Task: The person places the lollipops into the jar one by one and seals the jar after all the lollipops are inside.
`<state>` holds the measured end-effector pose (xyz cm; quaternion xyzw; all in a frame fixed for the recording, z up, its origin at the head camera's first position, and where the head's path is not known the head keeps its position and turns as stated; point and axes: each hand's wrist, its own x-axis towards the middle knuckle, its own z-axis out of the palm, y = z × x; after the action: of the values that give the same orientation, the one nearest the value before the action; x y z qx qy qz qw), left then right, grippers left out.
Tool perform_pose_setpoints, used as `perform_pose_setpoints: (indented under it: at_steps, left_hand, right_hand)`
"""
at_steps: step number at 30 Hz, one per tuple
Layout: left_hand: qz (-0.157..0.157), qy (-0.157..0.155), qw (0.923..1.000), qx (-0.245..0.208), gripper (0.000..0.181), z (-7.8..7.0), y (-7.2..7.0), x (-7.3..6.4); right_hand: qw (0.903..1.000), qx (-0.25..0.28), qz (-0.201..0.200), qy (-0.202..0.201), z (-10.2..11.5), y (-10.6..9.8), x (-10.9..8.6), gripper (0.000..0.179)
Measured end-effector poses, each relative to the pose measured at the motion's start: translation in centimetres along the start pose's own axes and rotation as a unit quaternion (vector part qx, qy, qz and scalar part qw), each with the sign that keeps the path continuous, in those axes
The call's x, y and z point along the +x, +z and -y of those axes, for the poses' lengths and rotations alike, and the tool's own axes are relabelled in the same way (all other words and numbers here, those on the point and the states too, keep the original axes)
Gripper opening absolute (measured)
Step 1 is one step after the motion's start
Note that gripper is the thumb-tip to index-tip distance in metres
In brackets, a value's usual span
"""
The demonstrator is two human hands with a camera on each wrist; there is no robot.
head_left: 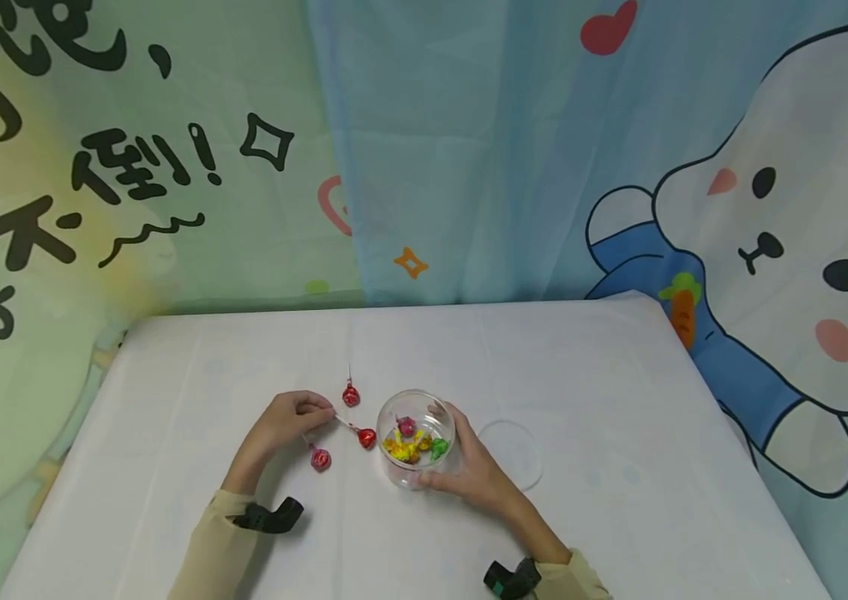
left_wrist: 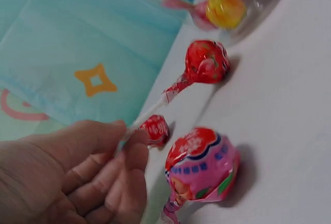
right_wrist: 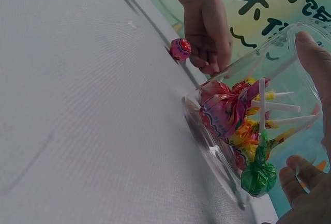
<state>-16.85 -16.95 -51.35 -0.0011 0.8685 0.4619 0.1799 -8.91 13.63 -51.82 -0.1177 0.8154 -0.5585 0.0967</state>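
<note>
My left hand (head_left: pixel 295 419) pinches the white stick of a red lollipop (left_wrist: pixel 207 62) between thumb and forefinger. That lollipop's wrapped head is low over the cloth, just left of a clear jar (head_left: pixel 392 472). Below the fingers lies a pink-and-red lollipop (left_wrist: pixel 201 164); another red lollipop (head_left: pixel 351 395) lies behind, its stick pointing away. The right hand (head_left: pixel 472 467) grips the jar from its right side, thumb and fingers spread around the wall. Inside are several wrapped lollipops, among them a green one (right_wrist: pixel 258 178) and a pink one (head_left: pixel 406 426), sticks showing through the wall.
A clear round disc (head_left: pixel 511 454) lies on the white-covered table (head_left: pixel 619 517), to the right of the jar and near the right hand. Behind the table's far edge hangs a printed curtain (head_left: pixel 454 167) with a cartoon rabbit.
</note>
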Motion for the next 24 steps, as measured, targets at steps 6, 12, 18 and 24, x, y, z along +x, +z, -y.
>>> perform_pose_setpoints:
  at_steps: [6, 12, 18, 24]
  left_hand:
    - [-0.007, 0.05, 0.9973, -0.053, 0.027, -0.4, 0.7, -1.4]
    - [-0.038, 0.087, 0.9947, -0.039, 0.018, -1.1, 2.2, -2.3]
    - [-0.042, 0.09, 0.9947, -0.025, 0.015, -1.2, 3.5, -2.8]
    - [-0.066, 0.093, 0.9926, -0.041, 0.014, -1.1, 2.8, -3.8]
  right_hand:
    - [1.0, -0.002, 0.0, 0.009, 0.2, -0.1, 0.0, 0.099]
    - [1.0, 0.0, 0.0, 0.0, 0.2, -0.2, 0.0, 0.1]
    - [1.0, 0.002, -0.002, 0.007, 0.2, 0.0, -0.1, 0.1]
    - [0.9999, 0.004, -0.002, 0.01, 0.4, 0.0, -0.1, 0.101]
